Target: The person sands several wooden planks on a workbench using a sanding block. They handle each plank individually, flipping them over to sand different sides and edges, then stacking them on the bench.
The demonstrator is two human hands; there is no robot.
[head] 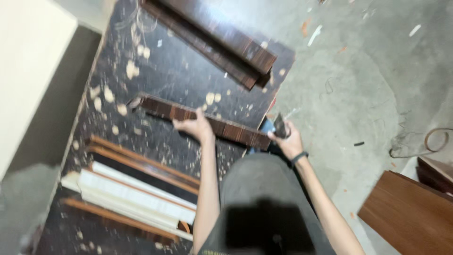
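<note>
my hands on a dark wood strip at the bench edge

my left hand (196, 126) fingers press flat on the dark laminate strip (203, 120) lying across the speckled black bench (155, 71); my right hand (287, 138) fingers are wrapped tight around a small dark tool (279, 125) just beyond the strip's end.

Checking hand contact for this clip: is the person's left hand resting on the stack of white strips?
No, the left hand presses the long dark wood-grain strip; the white strips lie nearer, untouched.
</note>
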